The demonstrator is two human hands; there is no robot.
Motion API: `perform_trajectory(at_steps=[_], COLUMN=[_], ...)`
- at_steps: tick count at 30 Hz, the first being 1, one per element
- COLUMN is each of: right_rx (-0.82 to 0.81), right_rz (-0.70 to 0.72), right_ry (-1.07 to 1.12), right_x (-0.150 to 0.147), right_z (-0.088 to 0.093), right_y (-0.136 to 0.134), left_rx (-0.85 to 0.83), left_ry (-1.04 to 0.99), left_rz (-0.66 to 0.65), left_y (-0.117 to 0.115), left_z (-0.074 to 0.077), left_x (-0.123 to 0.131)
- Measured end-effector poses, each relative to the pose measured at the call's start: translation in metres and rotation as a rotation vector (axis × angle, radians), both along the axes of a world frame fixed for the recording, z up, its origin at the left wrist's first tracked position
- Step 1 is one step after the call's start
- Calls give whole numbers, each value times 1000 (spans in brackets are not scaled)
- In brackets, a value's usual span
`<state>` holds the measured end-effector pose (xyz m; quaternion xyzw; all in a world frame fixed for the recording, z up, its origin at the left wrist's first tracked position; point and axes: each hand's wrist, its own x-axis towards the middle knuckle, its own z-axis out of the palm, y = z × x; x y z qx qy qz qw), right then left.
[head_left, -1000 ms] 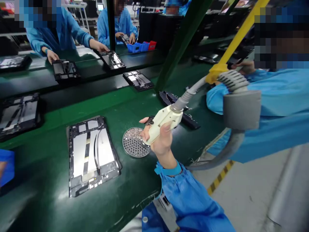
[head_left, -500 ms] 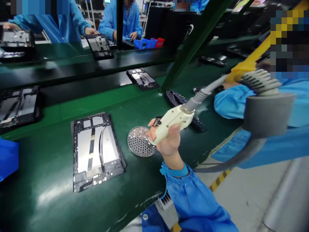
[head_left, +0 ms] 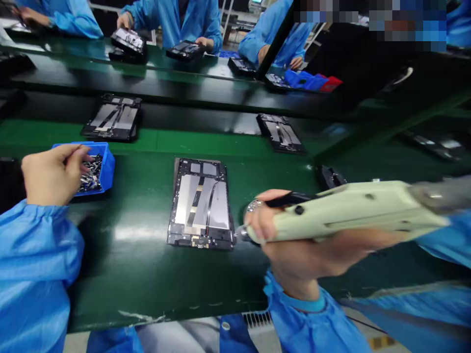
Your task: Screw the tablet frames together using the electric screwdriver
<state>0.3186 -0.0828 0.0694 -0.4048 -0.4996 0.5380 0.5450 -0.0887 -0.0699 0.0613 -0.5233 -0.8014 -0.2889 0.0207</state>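
Observation:
My right hand [head_left: 301, 260] is wrapped round a pale cream electric screwdriver [head_left: 349, 211], held nearly level with its tip pointing left. The tip is close to the lower right corner of an opened tablet [head_left: 221, 206]; I cannot tell whether they touch. The tablet lies flat on the bench, its silver panels and dark ribbon cables exposed. My left hand [head_left: 51, 174] is at a blue bin [head_left: 108, 169] of small metallic parts [head_left: 92, 177], thumb and fingers pinched together. What they hold, if anything, is hidden. A round metal screw tray [head_left: 253, 206] is mostly hidden behind my right hand.
Two more opened tablets, one on the left [head_left: 114, 117] and one on the right [head_left: 281, 133], lie behind on a dark strip. Co-workers in blue sleeves [head_left: 198, 22] handle devices across the bench. A green post [head_left: 397, 122] slants at the right.
The view has swung left. My left hand has come into sight at the blue bin. The screwdriver has moved from over the screw tray to beside the tablet's lower right corner.

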Motion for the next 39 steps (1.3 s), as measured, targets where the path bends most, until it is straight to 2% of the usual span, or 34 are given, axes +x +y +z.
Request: perform_trajectory(at_steps=[2, 5, 9, 13, 17, 20, 25, 27, 29, 34, 39], right_rx=[3, -18, -24, -12, 42, 2, -79, -42, 56, 229, 243], right_rz=[100, 154, 168, 203, 204, 235, 238, 215, 167, -138, -317], right_ry=[85, 108, 83, 96, -2, -46, 77, 122, 124, 81, 18], right_x=[-34, -64, -71, -70, -70, -72, -74, -69, -57, -1, 58], right_z=[0, -2, -10, -20, -21, -18, -15, -12, -7, 5, -8], right_y=[-7, -12, -10, -7, -6, -6, -10, -14, -16, 4, 28], left_rx=[72, -18, -199, -248, -292, -278, -302, -326, -340, -294, -200], left_ry=[-124, -225, -420, -481, -474, -486, -469, -440, -413, -470, -590], left_rz=[-166, -456, -800, -969, -1010, -1021, -1030, -1004, -987, -1007, -863], left_y=[2, 5, 11, 21, 28, 28, 26, 26, 27, 26, 30], left_z=[4, -1, -21, -43, -56, -62, -66, -67, -69, -74, -76], left_x=[31, 86, 155, 195, 203, 201, 201, 202, 202, 196, 186])
